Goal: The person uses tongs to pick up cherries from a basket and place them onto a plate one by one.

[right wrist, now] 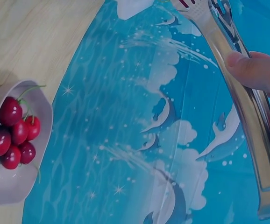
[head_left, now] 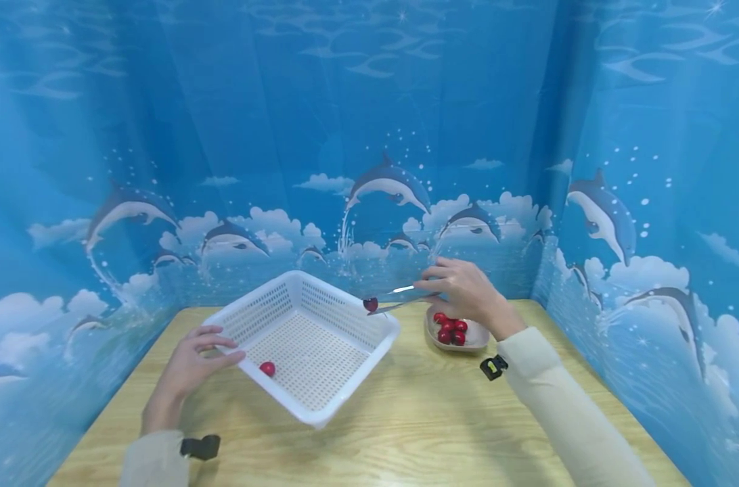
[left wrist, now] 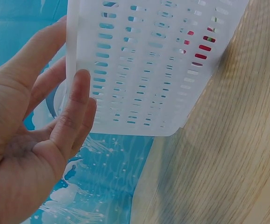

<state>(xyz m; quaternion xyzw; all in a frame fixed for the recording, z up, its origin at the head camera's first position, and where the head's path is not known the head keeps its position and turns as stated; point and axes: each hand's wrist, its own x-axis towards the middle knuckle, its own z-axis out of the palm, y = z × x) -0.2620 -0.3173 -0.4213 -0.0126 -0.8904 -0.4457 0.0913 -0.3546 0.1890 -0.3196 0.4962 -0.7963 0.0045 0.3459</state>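
My left hand (head_left: 189, 365) grips the rim of a white perforated plastic basket (head_left: 339, 406) at its left side, with fingers against the outer wall in the left wrist view. One red cherry (head_left: 267, 368) lies inside, near the basket's left wall. Metal tongs (right wrist: 240, 102) are held in my right hand (head_left: 463, 291), thumb pressed along one arm. Between the tong tips is a dark red cherry (head_left: 370, 304), over the basket's right rim in the head view. Several cherries with green stems (right wrist: 16, 133) sit in a small pale bowl (right wrist: 41, 154) below my right hand.
Everything stands on a light wooden table (head_left: 394, 439). Blue curtains (head_left: 272, 135) with a dolphin print rise close behind the table and along both sides. Black straps with mounts are on both sleeves (head_left: 528, 358).
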